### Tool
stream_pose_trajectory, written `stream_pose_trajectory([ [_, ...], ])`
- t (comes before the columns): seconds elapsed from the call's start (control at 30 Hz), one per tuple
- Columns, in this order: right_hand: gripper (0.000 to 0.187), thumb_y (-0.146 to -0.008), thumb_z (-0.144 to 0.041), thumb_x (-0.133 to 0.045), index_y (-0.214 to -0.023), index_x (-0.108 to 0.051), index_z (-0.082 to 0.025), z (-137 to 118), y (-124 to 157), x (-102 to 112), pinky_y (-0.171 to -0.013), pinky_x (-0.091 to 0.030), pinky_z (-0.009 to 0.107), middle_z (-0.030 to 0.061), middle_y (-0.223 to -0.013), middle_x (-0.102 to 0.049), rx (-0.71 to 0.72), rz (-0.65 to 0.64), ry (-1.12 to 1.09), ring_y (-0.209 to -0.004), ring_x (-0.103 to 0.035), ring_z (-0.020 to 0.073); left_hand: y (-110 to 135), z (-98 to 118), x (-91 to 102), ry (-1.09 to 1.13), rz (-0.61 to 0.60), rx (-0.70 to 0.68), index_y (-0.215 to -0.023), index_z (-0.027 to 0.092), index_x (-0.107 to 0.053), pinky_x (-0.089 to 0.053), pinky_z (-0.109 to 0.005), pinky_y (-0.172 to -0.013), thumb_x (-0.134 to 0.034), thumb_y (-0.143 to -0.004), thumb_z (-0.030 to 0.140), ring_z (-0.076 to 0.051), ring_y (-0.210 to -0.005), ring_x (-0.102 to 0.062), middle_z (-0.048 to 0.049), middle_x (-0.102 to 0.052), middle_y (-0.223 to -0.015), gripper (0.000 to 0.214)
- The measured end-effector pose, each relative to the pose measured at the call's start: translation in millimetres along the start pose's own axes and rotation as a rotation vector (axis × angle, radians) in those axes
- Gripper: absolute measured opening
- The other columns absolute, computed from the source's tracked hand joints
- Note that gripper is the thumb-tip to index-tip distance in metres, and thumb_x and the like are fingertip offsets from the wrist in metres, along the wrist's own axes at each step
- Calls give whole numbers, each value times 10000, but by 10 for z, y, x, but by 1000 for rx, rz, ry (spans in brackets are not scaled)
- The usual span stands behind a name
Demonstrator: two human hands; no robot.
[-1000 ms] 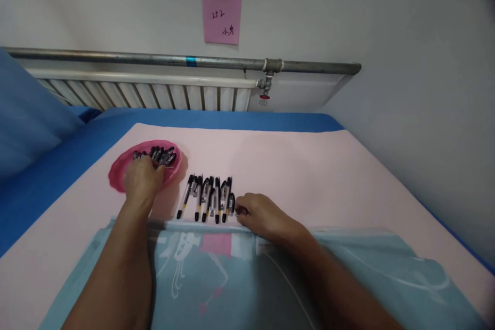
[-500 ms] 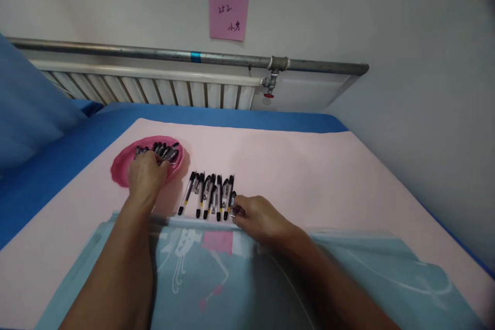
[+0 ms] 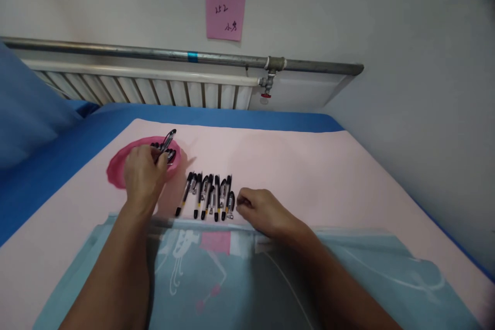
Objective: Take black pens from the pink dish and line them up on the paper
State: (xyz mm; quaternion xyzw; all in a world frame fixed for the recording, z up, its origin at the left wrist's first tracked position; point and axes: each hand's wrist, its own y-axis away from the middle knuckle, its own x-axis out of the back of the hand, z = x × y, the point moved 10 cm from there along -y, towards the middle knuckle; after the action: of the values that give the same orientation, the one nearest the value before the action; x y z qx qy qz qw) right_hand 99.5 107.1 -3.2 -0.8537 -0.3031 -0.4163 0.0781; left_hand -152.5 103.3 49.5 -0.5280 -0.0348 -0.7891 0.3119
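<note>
In the head view, my left hand (image 3: 143, 170) is over the pink scalloped dish (image 3: 116, 167), its fingers closed on a clear and black pen cap (image 3: 167, 140) that points up and away. More black and clear caps (image 3: 171, 154) lie in the dish, partly hidden by the hand. A row of clear-barrelled pens with black ends (image 3: 198, 196) lies to the right, with short caps between them. The rightmost short cap (image 3: 231, 203) rests at the row's end. Just right of it, apart from it, my right hand (image 3: 261, 209) is curled with nothing visible in its fingers.
A pale pink cover (image 3: 301, 175) lies over the blue-edged surface. Nearest me is a light blue printed cloth (image 3: 185, 278). Behind stand a white radiator (image 3: 178, 93), a metal pipe with a valve (image 3: 270, 80), and a wall with a pink note (image 3: 225, 13).
My left hand has raised a pen cap from among the others in the dish. My right hand has let go of the short cap at the row's end and moved slightly right.
</note>
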Motion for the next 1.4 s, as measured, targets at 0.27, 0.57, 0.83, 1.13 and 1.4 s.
stream_pose_trajectory([
  [0.27,188,-803,-331,-455,-785,-568,-183,324,-7,451,-529,-389,223,-2,-658,-566,-112,404,-452,-583,-516,117,821,881,-823,1004,-691,47,-757,188,-470,-268,-185,-388,-494,-757,372,-66,-395,-346,75,-410,-508,186],
  [0.57,313,-794,-471,-469,-731,-528,-170,332,-36,296,-538,-442,241,13,-678,-586,-125,449,-868,-554,-532,117,1183,1199,-1002,1048,-820,-54,-760,178,-497,-234,-170,-402,-486,-789,393,-59,-431,-323,73,-410,-524,217],
  [0.83,297,-821,-444,-424,-671,-486,-196,356,4,257,-604,-410,249,-27,-615,-504,-142,560,-909,-599,-477,122,1437,1237,-1088,1219,-934,180,-1018,175,-553,-208,-165,-383,-506,-777,418,-52,-410,-312,78,-362,-515,346],
  [1.13,292,-808,-441,-447,-653,-486,-196,406,3,326,-601,-420,257,-17,-609,-512,-131,628,-956,-618,-507,133,1519,1231,-1109,1230,-1010,320,-1248,199,-442,-121,-162,-331,-517,-767,439,-37,-334,-187,105,-305,-450,543],
  [1.4,129,-715,-313,-537,-735,-500,-191,687,78,647,-470,-434,228,-21,-650,-559,-112,798,-1254,-483,-513,93,1446,1172,-1128,1140,-998,150,-1105,172,-552,-168,-155,-379,-509,-778,449,-36,-391,-207,97,-272,-491,432],
])
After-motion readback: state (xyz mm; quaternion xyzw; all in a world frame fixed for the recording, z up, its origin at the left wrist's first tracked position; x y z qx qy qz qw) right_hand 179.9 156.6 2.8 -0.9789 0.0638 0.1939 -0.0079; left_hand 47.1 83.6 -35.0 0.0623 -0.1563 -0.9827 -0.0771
